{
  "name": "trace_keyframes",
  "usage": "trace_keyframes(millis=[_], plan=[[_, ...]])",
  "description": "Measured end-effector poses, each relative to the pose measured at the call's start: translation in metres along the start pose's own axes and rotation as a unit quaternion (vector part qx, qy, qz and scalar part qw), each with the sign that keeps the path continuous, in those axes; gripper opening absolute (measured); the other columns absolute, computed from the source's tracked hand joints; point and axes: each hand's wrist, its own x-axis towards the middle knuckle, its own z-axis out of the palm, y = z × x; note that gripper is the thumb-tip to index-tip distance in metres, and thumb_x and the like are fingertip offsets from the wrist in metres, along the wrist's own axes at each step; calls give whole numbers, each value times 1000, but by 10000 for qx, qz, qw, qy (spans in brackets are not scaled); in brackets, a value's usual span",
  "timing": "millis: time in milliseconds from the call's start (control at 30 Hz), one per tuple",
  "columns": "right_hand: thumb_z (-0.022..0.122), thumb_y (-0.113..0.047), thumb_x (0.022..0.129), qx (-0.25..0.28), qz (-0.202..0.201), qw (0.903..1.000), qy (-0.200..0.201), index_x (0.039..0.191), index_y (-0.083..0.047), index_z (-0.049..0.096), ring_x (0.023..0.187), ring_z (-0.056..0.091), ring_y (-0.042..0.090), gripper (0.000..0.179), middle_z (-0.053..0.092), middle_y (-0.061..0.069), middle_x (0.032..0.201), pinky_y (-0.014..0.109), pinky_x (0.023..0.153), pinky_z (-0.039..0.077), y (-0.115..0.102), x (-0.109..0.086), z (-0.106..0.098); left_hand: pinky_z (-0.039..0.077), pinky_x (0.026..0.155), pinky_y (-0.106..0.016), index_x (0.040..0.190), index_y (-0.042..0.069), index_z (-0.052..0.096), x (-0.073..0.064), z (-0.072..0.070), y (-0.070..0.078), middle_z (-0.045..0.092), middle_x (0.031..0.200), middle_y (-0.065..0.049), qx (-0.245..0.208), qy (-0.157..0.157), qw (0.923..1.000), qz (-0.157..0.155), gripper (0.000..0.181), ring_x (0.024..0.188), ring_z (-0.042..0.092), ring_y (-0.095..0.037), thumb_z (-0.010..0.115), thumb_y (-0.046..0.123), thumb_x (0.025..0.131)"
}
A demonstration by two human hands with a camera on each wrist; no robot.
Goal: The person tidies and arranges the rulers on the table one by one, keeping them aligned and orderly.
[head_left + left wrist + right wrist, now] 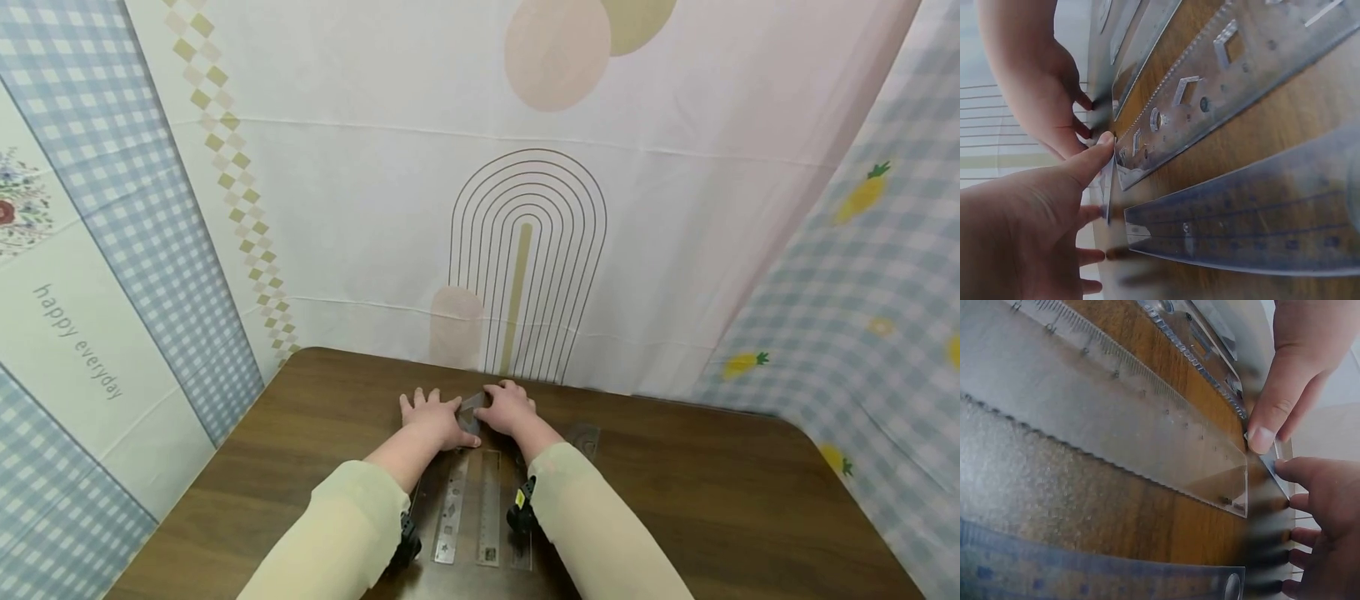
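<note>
At the far part of the table, a small clear set square [470,414] lies between both hands. My left hand [433,419] spans its left side with fingers spread, the thumb at its near corner and the index finger farther up its edge. From the other side my right hand [510,408] touches it with thumb and index finger. In the left wrist view the set square [1107,187] shows as a thin slanted plate by the left thumb. Just nearer lie a clear stencil ruler [452,510] with cut-out shapes and a clear straight ruler [489,508].
Another clear ruler [521,554] is partly hidden by the right wrist. A bluish clear ruler [1241,215] lies left of the stencil ruler. Right of the right forearm is a clear protractor-like piece [583,439]. A patterned cloth [375,208] hangs behind the brown table [675,475].
</note>
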Motion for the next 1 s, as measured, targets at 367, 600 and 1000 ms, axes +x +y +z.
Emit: trace_keyframes(millis=[367, 600, 1000], plan=[[64, -38, 96, 184, 176, 9996, 111, 146, -8, 49, 140, 33, 39, 60, 35, 19, 154, 58, 108, 32, 3, 0, 3, 9, 115, -65, 150, 25, 47, 1, 8, -1, 33, 157, -18, 91, 311, 9994, -96, 85, 146, 17, -46, 69, 68, 80], [64, -37, 96, 349, 96, 9991, 240, 144, -8, 51, 140, 34, 39, 58, 36, 19, 153, 58, 107, 32, 4, -2, 3, 9, 115, -65, 151, 24, 45, 0, 8, -1, 32, 157, -18, 22, 296, 9995, -88, 85, 147, 17, -45, 68, 67, 81], [62, -35, 97, 676, 140, 9967, 436, 140, -7, 56, 137, 37, 39, 51, 40, 19, 149, 58, 106, 32, 6, -1, 5, 9, 115, -65, 151, 24, 45, -2, 11, -5, 30, 158, -17, -252, 395, 9989, 45, 83, 147, 15, -46, 69, 64, 82]])
